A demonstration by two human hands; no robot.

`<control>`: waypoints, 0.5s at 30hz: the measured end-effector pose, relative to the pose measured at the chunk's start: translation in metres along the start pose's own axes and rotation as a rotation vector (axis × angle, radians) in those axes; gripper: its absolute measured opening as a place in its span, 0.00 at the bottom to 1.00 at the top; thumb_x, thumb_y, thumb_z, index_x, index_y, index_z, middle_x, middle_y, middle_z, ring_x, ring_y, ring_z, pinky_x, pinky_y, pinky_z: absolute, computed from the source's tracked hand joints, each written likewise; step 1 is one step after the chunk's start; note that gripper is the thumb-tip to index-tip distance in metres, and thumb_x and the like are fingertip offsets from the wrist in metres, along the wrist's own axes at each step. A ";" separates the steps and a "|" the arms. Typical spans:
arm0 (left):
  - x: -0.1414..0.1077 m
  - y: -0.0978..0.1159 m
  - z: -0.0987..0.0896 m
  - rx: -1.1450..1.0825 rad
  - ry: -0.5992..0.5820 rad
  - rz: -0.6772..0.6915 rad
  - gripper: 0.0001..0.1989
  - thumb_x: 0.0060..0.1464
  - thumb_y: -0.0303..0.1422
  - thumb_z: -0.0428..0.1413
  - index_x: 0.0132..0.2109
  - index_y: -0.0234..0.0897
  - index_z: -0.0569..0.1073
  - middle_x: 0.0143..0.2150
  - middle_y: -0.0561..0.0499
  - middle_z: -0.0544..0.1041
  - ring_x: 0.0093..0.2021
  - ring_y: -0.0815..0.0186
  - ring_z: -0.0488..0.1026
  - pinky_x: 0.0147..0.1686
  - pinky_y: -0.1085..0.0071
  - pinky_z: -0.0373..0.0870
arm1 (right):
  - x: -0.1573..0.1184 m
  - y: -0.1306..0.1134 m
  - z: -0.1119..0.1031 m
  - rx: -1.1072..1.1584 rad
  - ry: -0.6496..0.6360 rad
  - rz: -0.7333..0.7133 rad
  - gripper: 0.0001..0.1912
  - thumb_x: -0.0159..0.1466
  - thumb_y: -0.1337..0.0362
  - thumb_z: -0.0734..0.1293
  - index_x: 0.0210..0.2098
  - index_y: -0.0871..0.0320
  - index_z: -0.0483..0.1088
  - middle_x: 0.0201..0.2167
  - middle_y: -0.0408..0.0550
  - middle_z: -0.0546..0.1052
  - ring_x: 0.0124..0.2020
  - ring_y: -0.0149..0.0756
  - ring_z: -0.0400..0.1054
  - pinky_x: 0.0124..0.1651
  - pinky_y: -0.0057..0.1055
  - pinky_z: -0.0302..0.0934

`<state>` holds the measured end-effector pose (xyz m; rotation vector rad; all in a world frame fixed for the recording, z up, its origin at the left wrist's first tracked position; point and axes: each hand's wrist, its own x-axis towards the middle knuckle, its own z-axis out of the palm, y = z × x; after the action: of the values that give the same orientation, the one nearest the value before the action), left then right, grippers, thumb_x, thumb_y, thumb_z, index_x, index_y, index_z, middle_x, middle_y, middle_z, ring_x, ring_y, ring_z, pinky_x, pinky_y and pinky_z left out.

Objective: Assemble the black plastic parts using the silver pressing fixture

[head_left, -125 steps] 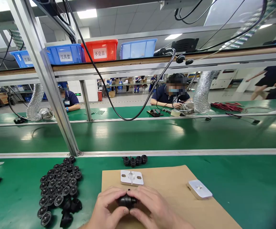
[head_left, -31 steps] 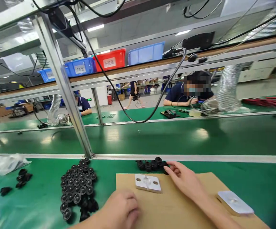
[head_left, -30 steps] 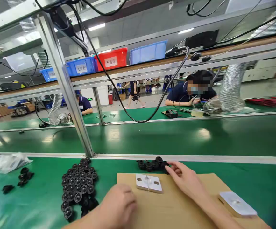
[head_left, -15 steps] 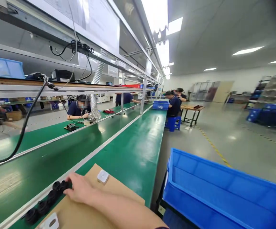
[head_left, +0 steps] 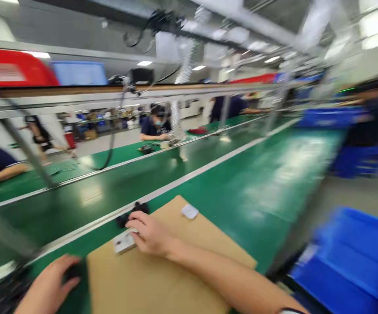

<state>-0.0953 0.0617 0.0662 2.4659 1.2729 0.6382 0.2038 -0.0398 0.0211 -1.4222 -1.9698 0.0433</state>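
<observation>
Head view is showing both bare hands over a green-topped bench [head_left: 241,187], motion blur softening much of it. On it, a flat brown cardboard sheet [head_left: 162,274] is lying beneath the right hand [head_left: 151,234], whose fingers are curving forward with the thumb standing apart below; whether they are pinching anything, I cannot tell. A cluster of rounded black parts [head_left: 139,207] is sitting at those fingertips, between the sheet and the pale edge strip [head_left: 189,176]. A flat silvery rectangular block with a dark hole [head_left: 125,241] is resting on the sheet, its right end partly hidden by that hand. A second pale, squarish block [head_left: 189,211] is lying near the sheet's far corner. The left hand [head_left: 49,283] is curling beside a blurred dark pile [head_left: 7,290]; something dark is possibly showing between thumb and fingers, but its grip is unclear.
</observation>
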 end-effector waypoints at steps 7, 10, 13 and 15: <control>-0.028 -0.022 -0.054 0.149 -0.173 -0.142 0.15 0.52 0.26 0.69 0.48 0.38 0.84 0.49 0.45 0.86 0.51 0.53 0.82 0.57 0.61 0.76 | -0.021 -0.125 0.055 0.094 -0.363 -0.623 0.14 0.73 0.60 0.69 0.57 0.54 0.72 0.61 0.57 0.73 0.57 0.51 0.67 0.57 0.45 0.67; -0.034 -0.026 -0.073 0.149 -0.128 -0.153 0.17 0.53 0.27 0.70 0.50 0.38 0.84 0.49 0.46 0.86 0.49 0.54 0.82 0.53 0.63 0.77 | -0.015 -0.173 0.084 0.111 -0.369 -0.686 0.21 0.72 0.53 0.71 0.59 0.54 0.71 0.60 0.60 0.73 0.58 0.56 0.66 0.57 0.51 0.66; -0.042 -0.023 -0.087 0.145 -0.104 -0.134 0.17 0.54 0.28 0.69 0.51 0.37 0.84 0.50 0.46 0.85 0.48 0.55 0.81 0.51 0.64 0.77 | -0.008 -0.207 0.119 0.095 -0.329 -0.569 0.29 0.70 0.46 0.72 0.64 0.53 0.68 0.59 0.63 0.72 0.58 0.61 0.65 0.58 0.58 0.66; -0.043 -0.021 -0.092 0.140 -0.104 -0.119 0.17 0.54 0.27 0.69 0.52 0.37 0.84 0.49 0.46 0.85 0.47 0.55 0.81 0.49 0.64 0.77 | -0.004 -0.222 0.140 0.081 -0.328 -0.472 0.32 0.69 0.44 0.72 0.65 0.52 0.66 0.56 0.64 0.72 0.55 0.62 0.66 0.54 0.60 0.68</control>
<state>-0.1789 0.0430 0.1246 2.4731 1.4556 0.3985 -0.0543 -0.0816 0.0034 -0.9109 -2.4992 0.1479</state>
